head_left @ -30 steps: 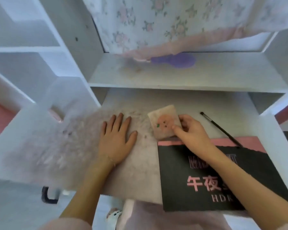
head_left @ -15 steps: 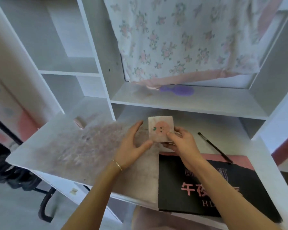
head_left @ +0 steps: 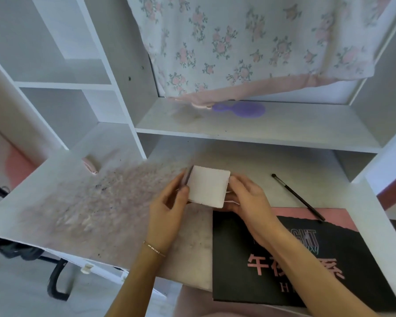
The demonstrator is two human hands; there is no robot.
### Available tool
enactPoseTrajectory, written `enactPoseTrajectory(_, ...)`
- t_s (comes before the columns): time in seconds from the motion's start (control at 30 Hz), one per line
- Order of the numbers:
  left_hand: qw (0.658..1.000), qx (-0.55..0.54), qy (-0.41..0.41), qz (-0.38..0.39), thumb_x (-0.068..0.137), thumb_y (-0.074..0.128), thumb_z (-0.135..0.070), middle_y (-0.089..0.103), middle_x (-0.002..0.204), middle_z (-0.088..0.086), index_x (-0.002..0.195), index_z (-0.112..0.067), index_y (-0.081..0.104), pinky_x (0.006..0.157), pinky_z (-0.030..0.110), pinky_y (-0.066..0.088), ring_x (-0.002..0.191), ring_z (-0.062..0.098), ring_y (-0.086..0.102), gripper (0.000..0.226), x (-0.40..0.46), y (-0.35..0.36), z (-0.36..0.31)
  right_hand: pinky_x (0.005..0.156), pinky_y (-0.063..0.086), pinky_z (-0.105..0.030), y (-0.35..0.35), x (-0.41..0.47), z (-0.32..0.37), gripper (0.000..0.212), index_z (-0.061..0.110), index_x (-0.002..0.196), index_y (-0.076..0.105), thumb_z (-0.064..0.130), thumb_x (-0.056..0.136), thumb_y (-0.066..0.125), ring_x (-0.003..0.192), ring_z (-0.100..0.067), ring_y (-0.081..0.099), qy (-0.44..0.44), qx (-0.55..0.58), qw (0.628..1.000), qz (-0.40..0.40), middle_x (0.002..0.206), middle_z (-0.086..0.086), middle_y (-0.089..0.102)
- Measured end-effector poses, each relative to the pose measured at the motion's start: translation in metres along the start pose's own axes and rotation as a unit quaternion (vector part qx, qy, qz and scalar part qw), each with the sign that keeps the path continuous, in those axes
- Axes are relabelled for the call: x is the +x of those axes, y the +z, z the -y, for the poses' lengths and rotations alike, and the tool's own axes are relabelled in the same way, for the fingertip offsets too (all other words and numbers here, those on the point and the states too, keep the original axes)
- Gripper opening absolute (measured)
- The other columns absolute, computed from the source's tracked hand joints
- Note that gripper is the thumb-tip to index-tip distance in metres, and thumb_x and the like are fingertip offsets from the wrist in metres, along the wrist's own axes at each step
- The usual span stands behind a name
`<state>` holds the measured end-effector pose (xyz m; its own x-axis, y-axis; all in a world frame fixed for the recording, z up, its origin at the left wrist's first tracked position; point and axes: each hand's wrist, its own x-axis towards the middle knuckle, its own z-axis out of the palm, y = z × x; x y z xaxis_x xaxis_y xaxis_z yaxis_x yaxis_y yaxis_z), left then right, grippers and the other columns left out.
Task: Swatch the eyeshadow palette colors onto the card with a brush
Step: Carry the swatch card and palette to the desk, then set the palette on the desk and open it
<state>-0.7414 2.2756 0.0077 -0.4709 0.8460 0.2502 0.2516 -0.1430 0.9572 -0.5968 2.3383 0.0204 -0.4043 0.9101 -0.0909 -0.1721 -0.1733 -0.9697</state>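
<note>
At frame centre I see both hands' grips holding the palette (head_left: pixel 207 188): left hand (head_left: pixel 169 208) pinching its left edge, right hand (head_left: pixel 249 197) gripping its right edge.

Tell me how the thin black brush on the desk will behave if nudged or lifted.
The makeup brush is slim and apparently round-handled, so it probably rolls when pushed. It looks straight and rigid, likely light. Its far end overlaps the black card, which might stop rolling.

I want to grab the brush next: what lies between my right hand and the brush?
Only bare desk separates the right hand from the brush, as the head view shows.
</note>
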Motion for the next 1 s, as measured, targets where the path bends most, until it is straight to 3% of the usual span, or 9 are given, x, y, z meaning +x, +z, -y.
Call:
enactPoseTrajectory(0.1,0.982,-0.148,-0.116,-0.002,0.081,0.046,-0.04,0.072,0.081,-0.006,0.087,-0.019,0.066,0.066,0.017,0.053,0.083,0.01,0.067,0.03,0.009,-0.004,0.004,0.059,0.052,-0.02,-0.002,0.003,-0.003,0.018,0.02,0.094,0.063,0.011,0.092,0.048,0.069,-0.007,0.066,-0.013,-0.035,0.999,-0.025,0.08,0.004,0.07)
enactPoseTrajectory(0.2,0.957,-0.217,-0.188,-0.033,0.088,0.049,-0.031,0.071,0.078,-0.003,0.082,-0.016,0.065,0.066,0.023,0.055,0.078,0.012,0.067,0.022,0.022,-0.014,0.008,0.061,0.052,-0.015,0.0,0.001,-0.005,0.022,0.028,0.087,0.063,0.009,0.09,0.052,0.073,-0.003,0.065,-0.031,-0.096,0.995,-0.003,0.081,0.01,0.069)
enactPoseTrajectory(0.37,0.984,0.077,-0.132,-0.09,0.09,0.051,-0.02,0.065,0.083,0.014,0.086,-0.008,0.059,0.07,0.039,0.049,0.078,0.026,0.058,0.014,0.045,-0.034,0.022,0.078,0.047,-0.013,0.003,-0.001,-0.008,0.016,0.043,0.098,0.054,0.029,0.089,0.053,0.091,0.004,0.057,-0.073,-0.271,0.959,0.03,0.098,0.02,0.061)
enactPoseTrajectory(0.43,0.977,0.185,-0.088,-0.06,0.089,0.053,-0.018,0.059,0.071,0.006,0.081,-0.007,0.055,0.056,0.027,0.04,0.07,0.023,0.053,0.013,0.051,-0.04,0.024,0.075,0.043,-0.005,0.0,-0.002,-0.007,0.016,0.042,0.099,0.054,0.029,0.089,0.052,0.09,0.01,0.053,-0.088,-0.305,0.948,0.021,0.097,0.023,0.059)
enactPoseTrajectory(0.5,0.961,0.266,-0.074,-0.032,0.087,0.055,-0.016,0.058,0.074,0.002,0.084,-0.007,0.057,0.058,0.023,0.035,0.071,0.021,0.052,0.01,0.055,-0.044,0.027,0.074,0.04,-0.002,-0.007,-0.005,-0.005,0.017,0.036,0.101,0.057,0.025,0.09,0.052,0.092,0.011,0.052,-0.105,-0.347,0.932,-0.001,0.097,0.025,0.056)
enactPoseTrajectory(0.63,0.935,0.345,-0.086,-0.015,0.086,0.056,-0.022,0.064,0.097,0.012,0.092,-0.008,0.062,0.091,0.046,0.04,0.099,0.036,0.052,0.016,0.06,-0.049,0.038,0.09,0.023,-0.009,-0.035,-0.008,-0.001,0.025,0.019,0.113,0.058,0.019,0.09,0.05,0.107,-0.001,0.038,-0.153,-0.522,0.834,-0.091,0.109,0.011,0.051)
enactPoseTrajectory(0.77,0.898,0.429,-0.096,-0.033,0.086,0.054,-0.035,0.056,0.114,0.01,0.095,-0.013,0.061,0.095,0.044,0.026,0.112,0.034,0.041,0.025,0.06,-0.042,0.041,0.096,0.033,-0.034,-0.068,-0.009,0.004,0.038,0.011,0.125,0.051,0.021,0.088,0.052,0.115,-0.023,0.037,-0.101,-0.625,0.743,-0.217,0.124,-0.01,0.049)
enactPoseTrajectory(0.9,0.905,0.417,-0.078,-0.04,0.085,0.055,-0.038,0.058,0.106,0.007,0.093,-0.016,0.061,0.092,0.043,0.026,0.109,0.032,0.042,0.024,0.058,-0.04,0.04,0.084,0.039,-0.036,-0.089,-0.001,0.006,0.03,0.002,0.115,0.056,0.016,0.089,0.051,0.102,-0.028,0.045,-0.016,-0.63,0.741,-0.232,0.114,-0.017,0.053)
enactPoseTrajectory(1.0,0.921,0.383,-0.058,-0.047,0.087,0.053,-0.033,0.063,0.101,0.004,0.093,-0.017,0.063,0.094,0.045,0.031,0.105,0.031,0.048,0.02,0.056,-0.041,0.039,0.073,0.039,-0.03,-0.085,0.01,0.009,0.021,0.005,0.105,0.063,0.012,0.089,0.051,0.088,-0.022,0.05,-0.037,-0.61,0.769,-0.187,0.101,-0.011,0.059)
